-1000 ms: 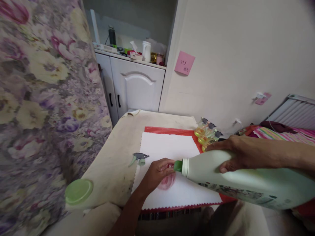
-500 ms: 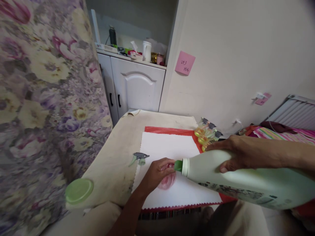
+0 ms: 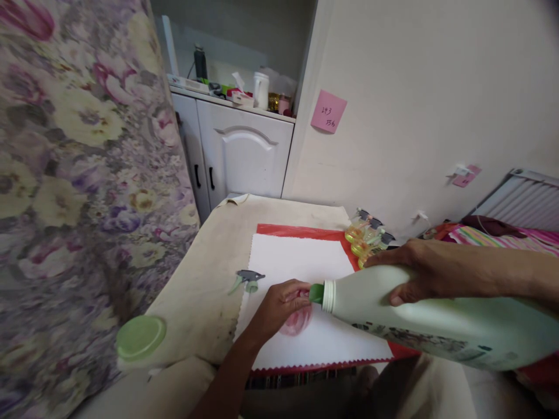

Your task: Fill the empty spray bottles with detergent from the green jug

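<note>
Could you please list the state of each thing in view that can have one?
Large jug: tipped on its side, uncapped, spout over the pink bottle.
Pink bottle: held at its top, open or shut not visible.
Green cap: off, lying on the table.
Spray head: detached, lying on the table.
Cabinet doors: shut.
Left hand: closed round the pink bottle.
Right hand: gripping the large jug.

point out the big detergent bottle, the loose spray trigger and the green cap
detergent bottle [image 3: 437, 317], head view, on its pale green side
spray trigger [image 3: 248, 279], head view, on the grey top
green cap [image 3: 140, 337], head view, on its flat round top
</note>
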Available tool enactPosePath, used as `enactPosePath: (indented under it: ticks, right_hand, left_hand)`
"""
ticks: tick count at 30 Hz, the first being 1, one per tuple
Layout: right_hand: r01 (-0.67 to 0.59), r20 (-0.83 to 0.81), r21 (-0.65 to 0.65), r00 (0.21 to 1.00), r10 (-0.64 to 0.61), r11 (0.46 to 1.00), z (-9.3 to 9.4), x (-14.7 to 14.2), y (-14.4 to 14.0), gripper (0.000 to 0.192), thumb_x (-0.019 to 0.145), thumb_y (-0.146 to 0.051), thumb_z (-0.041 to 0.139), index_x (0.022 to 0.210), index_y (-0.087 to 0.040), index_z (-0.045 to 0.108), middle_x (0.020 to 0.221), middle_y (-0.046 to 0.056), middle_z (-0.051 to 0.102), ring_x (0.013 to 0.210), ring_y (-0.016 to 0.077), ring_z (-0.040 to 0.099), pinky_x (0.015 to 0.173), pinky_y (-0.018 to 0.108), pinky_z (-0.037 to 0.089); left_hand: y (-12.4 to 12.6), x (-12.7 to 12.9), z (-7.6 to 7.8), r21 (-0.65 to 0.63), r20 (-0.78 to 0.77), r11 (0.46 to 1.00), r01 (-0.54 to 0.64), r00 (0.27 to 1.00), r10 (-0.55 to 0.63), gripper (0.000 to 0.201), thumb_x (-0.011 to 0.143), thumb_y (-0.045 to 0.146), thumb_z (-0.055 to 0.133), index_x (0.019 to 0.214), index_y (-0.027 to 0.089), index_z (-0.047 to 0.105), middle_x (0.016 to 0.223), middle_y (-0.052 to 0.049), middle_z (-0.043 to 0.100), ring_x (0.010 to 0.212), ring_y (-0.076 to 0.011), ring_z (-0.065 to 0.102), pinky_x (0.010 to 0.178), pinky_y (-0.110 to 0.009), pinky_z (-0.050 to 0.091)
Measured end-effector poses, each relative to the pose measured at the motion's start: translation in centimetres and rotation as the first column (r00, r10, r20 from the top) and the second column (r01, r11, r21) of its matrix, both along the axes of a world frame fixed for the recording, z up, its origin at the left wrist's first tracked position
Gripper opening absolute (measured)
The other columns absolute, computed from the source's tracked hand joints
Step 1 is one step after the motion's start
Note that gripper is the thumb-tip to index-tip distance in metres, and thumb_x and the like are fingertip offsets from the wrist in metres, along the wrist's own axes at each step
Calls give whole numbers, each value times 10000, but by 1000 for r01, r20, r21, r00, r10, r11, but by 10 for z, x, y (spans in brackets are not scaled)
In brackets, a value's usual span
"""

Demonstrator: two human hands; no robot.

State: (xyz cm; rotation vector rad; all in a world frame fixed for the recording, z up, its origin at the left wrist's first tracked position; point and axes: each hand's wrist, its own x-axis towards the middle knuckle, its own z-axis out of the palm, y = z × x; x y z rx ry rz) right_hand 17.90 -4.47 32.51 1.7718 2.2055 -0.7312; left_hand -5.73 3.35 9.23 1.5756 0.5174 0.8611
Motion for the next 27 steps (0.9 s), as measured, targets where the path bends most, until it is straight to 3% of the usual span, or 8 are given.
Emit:
enactPosePath:
  ticks: [27]
  right_hand:
    - [1,14,36,1000,-1,999,-2,2,0,517,784,-502,670,1266,-331,591,1018,-25,746,821,173,703,653,210,516]
  left_hand:
    - [2,0,-3,20,-1,1000,0,1000,0,244,827,289,658,1048,204,719,1033,-69,712,973,-232,632,878,-336,457]
